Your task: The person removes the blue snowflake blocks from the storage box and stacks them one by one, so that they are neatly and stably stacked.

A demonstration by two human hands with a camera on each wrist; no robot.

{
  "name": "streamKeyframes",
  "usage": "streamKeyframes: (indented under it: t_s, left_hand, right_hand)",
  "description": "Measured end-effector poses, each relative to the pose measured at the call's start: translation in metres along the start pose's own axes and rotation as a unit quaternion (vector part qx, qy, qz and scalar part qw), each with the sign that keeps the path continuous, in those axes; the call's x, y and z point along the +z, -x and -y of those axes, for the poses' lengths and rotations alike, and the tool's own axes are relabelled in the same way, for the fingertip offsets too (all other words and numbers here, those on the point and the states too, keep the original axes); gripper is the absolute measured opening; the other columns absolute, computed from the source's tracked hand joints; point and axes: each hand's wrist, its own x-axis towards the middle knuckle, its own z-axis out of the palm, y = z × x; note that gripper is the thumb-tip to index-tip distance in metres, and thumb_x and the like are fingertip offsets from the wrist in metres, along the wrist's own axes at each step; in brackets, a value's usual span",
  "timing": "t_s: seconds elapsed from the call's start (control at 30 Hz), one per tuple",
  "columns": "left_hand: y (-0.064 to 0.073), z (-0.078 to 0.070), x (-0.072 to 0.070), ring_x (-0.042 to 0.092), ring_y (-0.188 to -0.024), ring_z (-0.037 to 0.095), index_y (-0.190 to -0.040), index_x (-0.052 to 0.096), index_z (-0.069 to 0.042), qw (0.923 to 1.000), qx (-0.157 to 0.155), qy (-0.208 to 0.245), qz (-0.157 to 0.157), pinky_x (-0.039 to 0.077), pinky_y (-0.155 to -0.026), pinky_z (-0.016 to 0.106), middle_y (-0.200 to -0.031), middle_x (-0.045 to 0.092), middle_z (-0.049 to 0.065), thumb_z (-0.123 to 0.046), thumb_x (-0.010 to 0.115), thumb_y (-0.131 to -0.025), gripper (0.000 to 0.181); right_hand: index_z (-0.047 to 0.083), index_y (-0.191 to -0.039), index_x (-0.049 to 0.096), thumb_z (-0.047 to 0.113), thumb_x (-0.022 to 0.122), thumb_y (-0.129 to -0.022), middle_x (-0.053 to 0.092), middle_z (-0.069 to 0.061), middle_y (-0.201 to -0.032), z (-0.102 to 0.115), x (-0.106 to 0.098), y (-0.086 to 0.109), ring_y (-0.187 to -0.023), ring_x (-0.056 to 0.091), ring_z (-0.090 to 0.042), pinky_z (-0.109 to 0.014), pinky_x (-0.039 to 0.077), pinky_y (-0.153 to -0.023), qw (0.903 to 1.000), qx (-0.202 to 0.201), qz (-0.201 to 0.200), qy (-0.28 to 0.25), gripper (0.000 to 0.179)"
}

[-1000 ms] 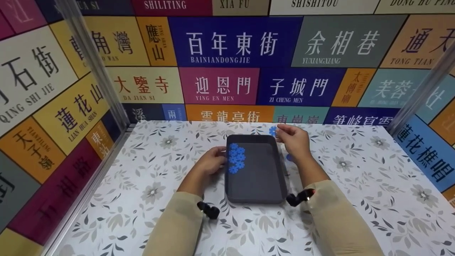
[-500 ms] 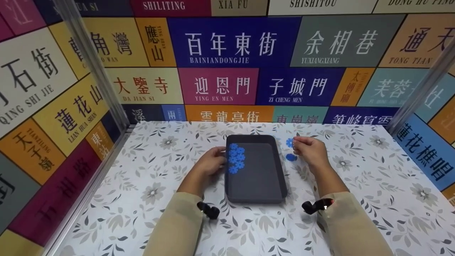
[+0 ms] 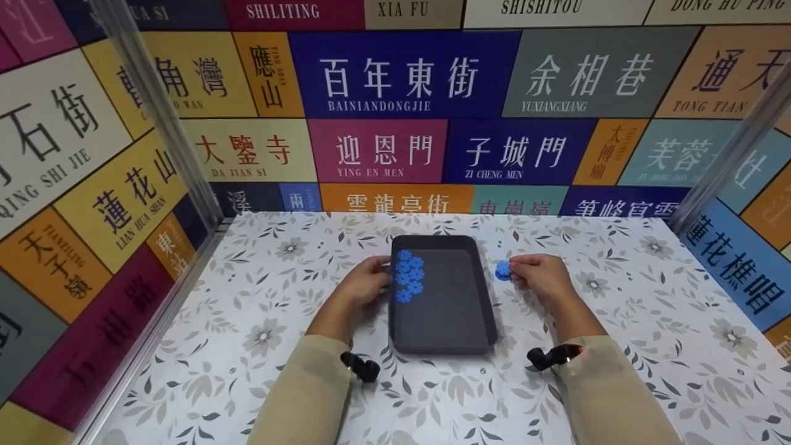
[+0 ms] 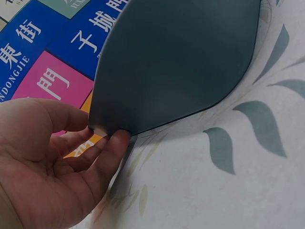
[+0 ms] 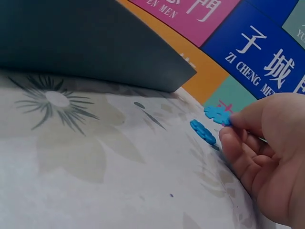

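Note:
A dark grey rectangular tray sits on the table, several blue flower-shaped plastic discs lying together along its left side. At the tray's left wall is my left hand, its thumb and fingers gripping the edge near a corner, as the left wrist view shows. Right of the tray, my right hand pinches a blue flower-shaped disc between thumb and forefinger. Just below that disc, another blue notched disc or small stack rests on the table.
A floral-patterned cloth covers the table. Colourful panels with large lettering stand behind it and at both sides. Clear upright posts mark the corners.
My right hand has moved from the tray's far right corner rightward and then nearer, carrying the pinched disc over the other one on the table. My left hand stays at the tray.

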Motion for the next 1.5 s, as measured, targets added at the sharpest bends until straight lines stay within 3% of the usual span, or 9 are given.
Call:
streamKeyframes:
  t_s: [0.13,0.3,0.57,0.9,1.13,1.5]
  left_hand:
    - [0.001,0.001,0.000,0.069,-0.114,0.028,-0.154,0.054,-0.009,0.9999,0.011,-0.005,0.001,0.057,-0.089,0.033,-0.145,0.064,0.017,-0.001,0.056,-0.096,0.058]
    - [0.000,0.000,0.000,0.069,-0.114,0.027,-0.154,0.055,-0.011,1.0000,0.005,-0.002,-0.001,0.057,-0.087,0.032,-0.144,0.065,0.016,-0.001,0.057,-0.095,0.060]
    - [0.000,0.000,-0.001,0.069,-0.120,0.029,-0.154,0.055,-0.008,0.9994,0.011,-0.034,-0.003,0.057,-0.096,0.036,-0.146,0.065,0.016,-0.002,0.058,-0.095,0.059]
    - [-0.001,0.000,0.000,0.066,-0.124,0.027,-0.154,0.055,-0.010,0.9991,0.003,-0.040,-0.010,0.055,-0.104,0.040,-0.150,0.063,0.013,-0.003,0.059,-0.097,0.057]
    - [0.002,-0.001,0.000,0.068,-0.119,0.029,-0.157,0.052,-0.011,0.9999,-0.005,0.011,0.009,0.058,-0.092,0.036,-0.148,0.063,0.016,-0.001,0.055,-0.098,0.060]
    - [0.002,-0.001,0.001,0.068,-0.114,0.028,-0.155,0.053,-0.010,1.0000,0.001,0.006,0.008,0.058,-0.086,0.033,-0.146,0.064,0.017,-0.001,0.056,-0.097,0.059]
  right_hand:
    - [-0.008,-0.129,0.071,0.016,0.070,-0.102,0.076,0.004,-0.085,-0.002,-0.001,0.001,-0.075,0.069,-0.007,-0.022,0.060,-0.070,0.9998,-0.005,0.009,0.019,0.036]
    - [-0.007,-0.129,0.071,0.018,0.070,-0.103,0.077,0.003,-0.088,-0.003,-0.003,0.000,-0.077,0.069,-0.007,-0.022,0.060,-0.071,0.9990,-0.004,0.016,0.041,0.035]
    - [-0.005,-0.122,0.074,0.016,0.071,-0.101,0.077,0.003,-0.088,-0.005,0.002,-0.002,-0.075,0.071,-0.007,-0.023,0.061,-0.070,0.9987,0.004,-0.012,0.050,0.030]
    - [-0.004,-0.121,0.075,0.015,0.073,-0.099,0.078,-0.002,-0.096,-0.006,0.004,-0.001,-0.075,0.072,-0.008,-0.023,0.062,-0.071,0.9983,0.005,-0.024,0.053,0.030]
    - [-0.007,-0.121,0.073,0.014,0.072,-0.099,0.077,0.003,-0.088,-0.007,0.004,-0.001,-0.073,0.071,-0.007,-0.022,0.062,-0.070,0.9989,-0.004,-0.029,0.036,0.029]
    - [-0.003,-0.132,0.071,0.022,0.073,-0.100,0.079,-0.003,-0.096,0.012,0.013,0.005,-0.076,0.070,-0.009,-0.025,0.060,-0.070,0.9997,-0.011,-0.021,0.010,0.041]
